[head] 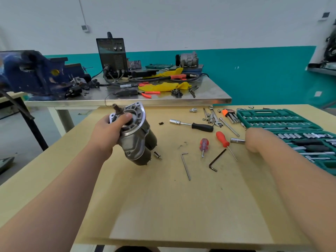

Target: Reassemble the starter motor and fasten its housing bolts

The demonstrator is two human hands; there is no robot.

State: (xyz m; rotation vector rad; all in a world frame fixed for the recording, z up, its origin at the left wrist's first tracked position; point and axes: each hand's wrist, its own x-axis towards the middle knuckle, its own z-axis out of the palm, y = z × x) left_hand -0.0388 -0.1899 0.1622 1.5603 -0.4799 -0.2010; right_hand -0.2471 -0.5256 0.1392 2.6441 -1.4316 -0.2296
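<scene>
My left hand point(109, 131) grips the grey starter motor point(135, 142) by its flanged nose housing, thumb across the opening. The motor stands tilted on the wooden table point(163, 206), shaft end up and away from me. A small bolt point(157, 155) lies on the table beside the motor's lower end. My right hand point(254, 140) is at the right, fingers curled under, and a short silver socket point(236, 140) pokes out of it toward the left.
Between the hands lie an orange screwdriver point(222, 139), a stubby red screwdriver point(204, 144), two hex keys point(217, 160) and a black-handled nut driver point(201, 126). An open green socket case point(272, 117) fills the right. Behind stands a steel table point(209, 99) with a blue vise point(32, 73).
</scene>
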